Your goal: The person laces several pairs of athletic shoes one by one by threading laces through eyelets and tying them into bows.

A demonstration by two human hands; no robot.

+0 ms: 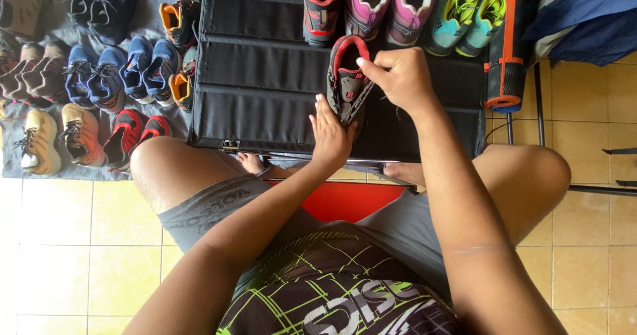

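While the left hand (330, 134) lies flat against it, right fingers (369, 67) pinch the grey-red shoe's (347, 76) tongue.

Only one view is being given, so no overlap with a second view is being shown. The scene is being looked down on steeply from a head-worn camera, facing toward 12 o'clock. The wearer's own torso and knees are being caught close at 6 o'clock. The left hand (330, 136) and right hand (401, 76) are being framed near centre, at arm's reach. A black mat (265, 63) is being seen toward 12, rows of shoes (99, 76) toward 10.
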